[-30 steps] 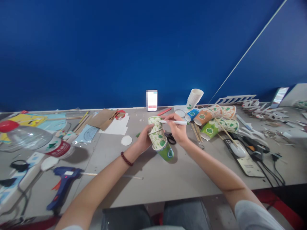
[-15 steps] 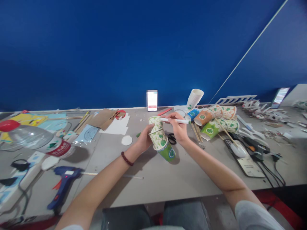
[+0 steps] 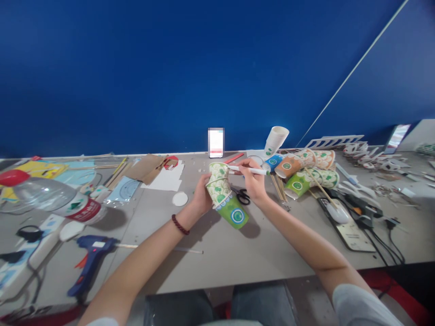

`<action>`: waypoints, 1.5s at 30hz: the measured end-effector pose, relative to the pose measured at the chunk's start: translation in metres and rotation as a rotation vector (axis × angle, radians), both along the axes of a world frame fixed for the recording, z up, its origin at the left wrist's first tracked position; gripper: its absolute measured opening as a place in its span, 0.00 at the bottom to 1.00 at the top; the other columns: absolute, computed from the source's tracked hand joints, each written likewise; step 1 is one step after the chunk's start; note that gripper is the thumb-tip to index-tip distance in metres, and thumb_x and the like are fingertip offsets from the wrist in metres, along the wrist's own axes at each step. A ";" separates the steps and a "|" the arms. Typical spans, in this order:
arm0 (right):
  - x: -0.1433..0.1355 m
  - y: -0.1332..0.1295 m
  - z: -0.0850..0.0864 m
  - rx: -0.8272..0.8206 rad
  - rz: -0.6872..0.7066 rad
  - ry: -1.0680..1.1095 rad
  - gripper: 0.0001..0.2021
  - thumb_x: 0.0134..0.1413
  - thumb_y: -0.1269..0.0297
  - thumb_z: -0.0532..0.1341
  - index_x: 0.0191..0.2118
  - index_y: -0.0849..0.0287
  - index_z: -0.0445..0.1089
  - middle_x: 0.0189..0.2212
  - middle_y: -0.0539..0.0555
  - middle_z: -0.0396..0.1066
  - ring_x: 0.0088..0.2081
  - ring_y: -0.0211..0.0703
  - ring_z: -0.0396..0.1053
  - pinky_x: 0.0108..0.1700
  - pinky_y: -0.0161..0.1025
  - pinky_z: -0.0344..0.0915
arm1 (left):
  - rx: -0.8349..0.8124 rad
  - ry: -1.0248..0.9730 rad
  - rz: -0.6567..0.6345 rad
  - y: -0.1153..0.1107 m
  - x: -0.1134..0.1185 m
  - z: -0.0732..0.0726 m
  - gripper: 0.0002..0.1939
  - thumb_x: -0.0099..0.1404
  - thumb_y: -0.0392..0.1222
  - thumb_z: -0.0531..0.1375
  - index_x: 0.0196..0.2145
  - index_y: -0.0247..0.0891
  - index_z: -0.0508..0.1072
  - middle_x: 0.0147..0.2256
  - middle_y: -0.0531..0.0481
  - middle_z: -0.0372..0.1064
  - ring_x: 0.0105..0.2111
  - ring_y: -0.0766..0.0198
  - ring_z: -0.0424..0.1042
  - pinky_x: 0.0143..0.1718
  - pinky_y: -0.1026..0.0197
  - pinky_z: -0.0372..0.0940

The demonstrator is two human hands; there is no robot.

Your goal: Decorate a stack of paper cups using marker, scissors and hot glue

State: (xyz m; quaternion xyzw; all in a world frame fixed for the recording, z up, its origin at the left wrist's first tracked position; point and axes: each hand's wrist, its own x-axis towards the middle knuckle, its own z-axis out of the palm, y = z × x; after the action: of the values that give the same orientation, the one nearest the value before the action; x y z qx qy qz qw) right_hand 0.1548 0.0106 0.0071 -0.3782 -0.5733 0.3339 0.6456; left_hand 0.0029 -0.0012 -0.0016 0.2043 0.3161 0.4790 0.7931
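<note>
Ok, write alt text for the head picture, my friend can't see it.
A person's left hand holds a tilted stack of paper cups while the right hand holds a white pen near the stack's far end. Scissors, more cups, a glue gun and a bottle are on the grey table.

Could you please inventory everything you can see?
Cup assembly: one, green and white, centre
Pen: one, white, centre
Scissors: one pair, black, centre
Nested cups: one stack, white, back right
Lying cups: several, blue, orange, green, right
Bottle: one, clear, red-capped, left
Glue gun: one, blue, front left
Power strip: one, white, far left
Cardboard: uncounted, brown, back left
Screens: two, whitish, back
Other small clutter: uncounted, mixed, both sides
Table: one, grey, beneath
Wall: one, blue, behind
Left hand: one, bare, holding cup assembly
Right hand: one, bare, holding pen
</note>
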 end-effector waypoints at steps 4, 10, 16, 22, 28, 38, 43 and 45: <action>-0.001 -0.001 0.001 -0.015 0.003 -0.018 0.04 0.53 0.64 0.58 0.30 0.55 0.68 0.31 0.50 0.70 0.39 0.45 0.71 0.41 0.43 0.69 | 0.021 0.006 0.002 0.000 -0.001 -0.001 0.21 0.57 0.48 0.53 0.38 0.29 0.76 0.31 0.40 0.76 0.32 0.54 0.74 0.39 0.55 0.68; -0.004 -0.005 0.006 -0.018 0.004 -0.016 0.04 0.53 0.65 0.58 0.29 0.55 0.68 0.30 0.50 0.70 0.36 0.43 0.70 0.40 0.41 0.69 | 0.034 -0.024 -0.023 -0.001 -0.001 -0.003 0.20 0.58 0.47 0.54 0.38 0.29 0.76 0.32 0.40 0.76 0.35 0.52 0.75 0.41 0.53 0.67; -0.004 -0.007 0.008 -0.007 0.010 -0.036 0.03 0.53 0.64 0.58 0.30 0.55 0.68 0.31 0.51 0.72 0.38 0.46 0.71 0.41 0.42 0.67 | 0.082 0.022 -0.025 -0.002 0.001 -0.002 0.16 0.59 0.46 0.57 0.37 0.30 0.76 0.31 0.43 0.76 0.30 0.57 0.74 0.38 0.57 0.67; -0.004 -0.008 0.006 0.003 0.021 -0.042 0.03 0.54 0.63 0.59 0.31 0.55 0.68 0.32 0.51 0.72 0.41 0.46 0.73 0.43 0.42 0.66 | 0.114 0.010 -0.030 0.000 0.001 -0.008 0.17 0.59 0.46 0.58 0.38 0.30 0.76 0.32 0.42 0.76 0.31 0.57 0.75 0.37 0.58 0.67; -0.003 -0.007 0.003 0.009 0.008 -0.073 0.03 0.54 0.64 0.59 0.33 0.55 0.69 0.34 0.51 0.73 0.39 0.44 0.72 0.42 0.41 0.66 | 0.127 0.033 -0.018 0.000 0.001 -0.008 0.17 0.58 0.47 0.59 0.38 0.30 0.75 0.32 0.42 0.76 0.32 0.55 0.75 0.39 0.56 0.67; -0.005 -0.009 0.009 0.000 0.037 -0.030 0.04 0.50 0.69 0.57 0.28 0.55 0.67 0.29 0.50 0.73 0.42 0.47 0.74 0.45 0.43 0.67 | 0.131 0.021 -0.015 -0.001 0.002 -0.005 0.15 0.58 0.46 0.58 0.35 0.30 0.76 0.30 0.44 0.76 0.29 0.59 0.74 0.36 0.59 0.67; -0.005 -0.011 0.010 0.000 0.038 -0.043 0.05 0.50 0.71 0.57 0.27 0.55 0.67 0.28 0.50 0.73 0.43 0.48 0.73 0.45 0.43 0.66 | 0.121 0.025 -0.012 -0.003 0.003 0.000 0.15 0.58 0.46 0.58 0.35 0.31 0.76 0.30 0.44 0.76 0.29 0.59 0.74 0.35 0.59 0.67; -0.005 -0.011 0.010 0.003 0.037 -0.034 0.04 0.51 0.69 0.57 0.28 0.55 0.67 0.29 0.50 0.73 0.43 0.47 0.73 0.45 0.43 0.67 | 0.118 0.031 -0.013 -0.003 0.002 -0.001 0.15 0.58 0.46 0.58 0.35 0.30 0.76 0.30 0.44 0.76 0.29 0.59 0.74 0.35 0.59 0.67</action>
State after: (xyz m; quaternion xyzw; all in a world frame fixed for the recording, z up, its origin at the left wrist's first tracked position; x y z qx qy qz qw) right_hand 0.1501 -0.0001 0.0168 -0.3720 -0.5916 0.3385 0.6301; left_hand 0.0052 -0.0041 -0.0026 0.2602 0.2979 0.4884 0.7778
